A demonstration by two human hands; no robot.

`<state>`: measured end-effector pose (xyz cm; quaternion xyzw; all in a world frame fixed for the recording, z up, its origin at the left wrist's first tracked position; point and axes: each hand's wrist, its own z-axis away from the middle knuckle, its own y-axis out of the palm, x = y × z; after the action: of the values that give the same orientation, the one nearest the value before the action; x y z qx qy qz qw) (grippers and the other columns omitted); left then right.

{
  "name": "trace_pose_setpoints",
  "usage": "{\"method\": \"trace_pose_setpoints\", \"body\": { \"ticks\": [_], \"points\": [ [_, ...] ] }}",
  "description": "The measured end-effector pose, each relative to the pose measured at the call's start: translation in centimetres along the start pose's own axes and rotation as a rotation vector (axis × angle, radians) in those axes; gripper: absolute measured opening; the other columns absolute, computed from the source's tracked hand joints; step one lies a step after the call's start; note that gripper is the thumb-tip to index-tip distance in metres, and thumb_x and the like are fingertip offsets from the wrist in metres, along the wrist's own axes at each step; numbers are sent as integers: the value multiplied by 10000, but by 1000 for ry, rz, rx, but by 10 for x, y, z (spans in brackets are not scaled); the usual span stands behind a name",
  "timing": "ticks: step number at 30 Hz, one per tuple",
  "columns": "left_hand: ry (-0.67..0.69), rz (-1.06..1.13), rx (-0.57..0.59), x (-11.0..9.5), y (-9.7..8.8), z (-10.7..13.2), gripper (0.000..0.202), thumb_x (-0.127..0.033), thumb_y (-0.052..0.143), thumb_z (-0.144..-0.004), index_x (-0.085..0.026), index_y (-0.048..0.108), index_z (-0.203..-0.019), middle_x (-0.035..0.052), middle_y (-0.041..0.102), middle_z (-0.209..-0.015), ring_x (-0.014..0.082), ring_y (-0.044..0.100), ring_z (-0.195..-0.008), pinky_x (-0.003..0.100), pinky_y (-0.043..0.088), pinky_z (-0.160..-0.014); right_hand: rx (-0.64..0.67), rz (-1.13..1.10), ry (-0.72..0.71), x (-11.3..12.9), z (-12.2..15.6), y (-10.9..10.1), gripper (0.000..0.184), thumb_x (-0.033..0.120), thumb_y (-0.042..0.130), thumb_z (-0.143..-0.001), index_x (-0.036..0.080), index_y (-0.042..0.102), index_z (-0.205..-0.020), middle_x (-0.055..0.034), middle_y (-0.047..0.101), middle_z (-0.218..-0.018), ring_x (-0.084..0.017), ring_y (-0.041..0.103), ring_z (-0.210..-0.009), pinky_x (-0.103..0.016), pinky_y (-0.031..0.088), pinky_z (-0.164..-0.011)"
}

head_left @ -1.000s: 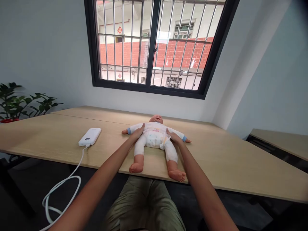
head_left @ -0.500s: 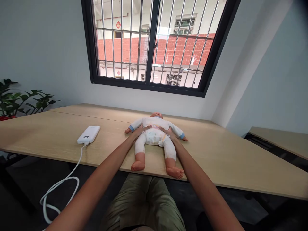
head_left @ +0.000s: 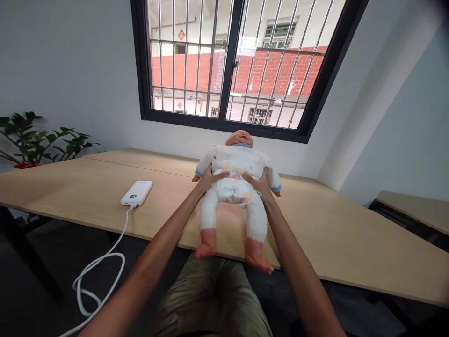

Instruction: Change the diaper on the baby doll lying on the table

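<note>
Both hands are closing on a baby doll (head_left: 238,161) at its waist. Your left hand (head_left: 210,177) is clasping one flank and your right hand (head_left: 260,183) is clasping the other. Your thumbs are pressing across the front, just above the diaper (head_left: 233,191).

You are holding the doll nearly upright, with its torso raised off the wooden table (head_left: 333,234). Its head is showing against the lower frame of the barred window (head_left: 231,65), and its bare feet are hanging at the table's near edge. Whether the feet are touching the table is not visible.

A white power bank (head_left: 136,193) is lying on the table well to the left of the doll. Its white cable (head_left: 105,262) is trailing over the edge and coiling below. A potted plant (head_left: 38,140) is standing at the far left. You are sitting with your olive trousers (head_left: 210,299) showing beneath the doll's legs.
</note>
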<state>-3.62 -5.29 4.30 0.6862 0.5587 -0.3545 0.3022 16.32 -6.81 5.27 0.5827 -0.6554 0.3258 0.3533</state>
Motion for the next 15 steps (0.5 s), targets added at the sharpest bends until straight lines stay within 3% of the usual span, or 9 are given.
{"method": "trace_pose_setpoints", "body": {
  "ticks": [4,8,11,15],
  "points": [
    [67,45,-15,-33,2,21,686,-418,787,-713,-111,519,-1264,130,659,-1227,303,650,-1088,346,563,-861,-39,-99,-113,33,19,-5,852,605,765,-661,259,382,-1339,-116,590,-1297,-296,592,-1179,-408,540,-940],
    [125,7,-51,-46,7,61,835,-454,850,-608,-178,507,-1318,129,638,-1268,359,603,-1166,456,534,-948,-39,-141,-40,51,46,-15,749,792,446,-799,241,517,-1301,-118,654,-1212,-315,567,-1234,-421,552,-935],
    [50,-142,-43,-45,10,103,877,-462,871,-530,-197,556,-1304,109,657,-1251,374,597,-1164,479,526,-981,-121,-151,63,50,78,-22,778,794,513,-759,221,566,-1283,-120,681,-1178,-320,582,-1217,-429,562,-935],
    [-62,-326,79,-31,13,159,590,-480,844,-518,-271,725,-1057,54,746,-1028,351,663,-1033,420,592,-876,-357,-26,60,29,137,-30,709,636,661,-751,216,570,-1315,-89,687,-1196,-289,608,-1185,-418,556,-948]
  ]
}}
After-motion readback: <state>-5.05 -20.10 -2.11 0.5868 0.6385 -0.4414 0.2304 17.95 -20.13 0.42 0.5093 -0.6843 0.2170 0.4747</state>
